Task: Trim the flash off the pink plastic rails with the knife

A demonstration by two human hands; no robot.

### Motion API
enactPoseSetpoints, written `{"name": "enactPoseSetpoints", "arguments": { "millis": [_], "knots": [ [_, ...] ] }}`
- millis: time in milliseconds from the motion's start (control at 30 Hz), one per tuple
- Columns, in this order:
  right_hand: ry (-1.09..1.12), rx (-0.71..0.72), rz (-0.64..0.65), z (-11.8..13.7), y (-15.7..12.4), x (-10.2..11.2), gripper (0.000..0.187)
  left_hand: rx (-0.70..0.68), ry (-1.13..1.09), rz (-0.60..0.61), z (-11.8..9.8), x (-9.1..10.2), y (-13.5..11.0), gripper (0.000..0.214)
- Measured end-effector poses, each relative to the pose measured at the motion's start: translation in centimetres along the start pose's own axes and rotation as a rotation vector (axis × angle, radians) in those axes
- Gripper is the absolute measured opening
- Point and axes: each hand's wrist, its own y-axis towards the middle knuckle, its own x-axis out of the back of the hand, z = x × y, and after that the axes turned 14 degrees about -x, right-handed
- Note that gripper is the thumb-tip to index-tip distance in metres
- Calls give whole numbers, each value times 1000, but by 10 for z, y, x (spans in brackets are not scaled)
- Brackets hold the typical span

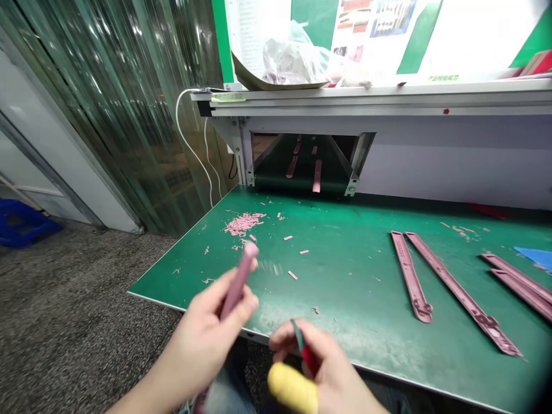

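My left hand [215, 316] is closed around a long mauve-pink plastic strip [240, 282], held tilted with its upper end raised above the table's front edge. In my right hand [325, 356], lower and to the right, is a small knife [309, 357] with a red handle part and a thin dark blade pointing up. A thick yellow piece [293, 388] shows at that hand; whether it is a finger cover or part of the tool I cannot tell. The knife and strip are apart. Motion blurs the strip's tip.
On the green table [336, 293] lie a pile of pink scraps [241, 224] and several loose slivers. Similar pink strips [411, 276] rest at the right, near a blue sheet [535, 257]. Behind, a conveyor belt [302, 181] carries more pink pieces through an opening under a shelf [379, 100].
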Motion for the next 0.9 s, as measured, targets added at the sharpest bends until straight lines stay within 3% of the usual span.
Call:
{"name": "enactPoseSetpoints", "arguments": {
  "millis": [67,167,267,400,533,633,767,900],
  "knots": [
    [-32,-13,45,-18,-2,-16,44,133,-353,-335,-5,-4,23,42],
    [129,-169,91,-36,-5,-35,50,106,-501,-538,2,-5,52,37],
    [262,-229,20,-36,-5,-43,45,125,-553,-540,15,-16,52,28],
    [268,-148,23,-24,-5,-33,43,214,-650,-507,27,-44,22,28],
    [-186,86,81,-18,-8,-7,37,294,-708,-578,35,-54,7,27],
    [-613,270,106,-16,-9,4,45,337,-711,-588,38,-51,12,31],
    [-1042,395,-50,-10,-5,-1,56,368,-693,-546,37,-54,17,32],
    [-1177,453,-170,-7,3,-8,60,376,-676,-508,33,-62,16,28]
  ]
}}
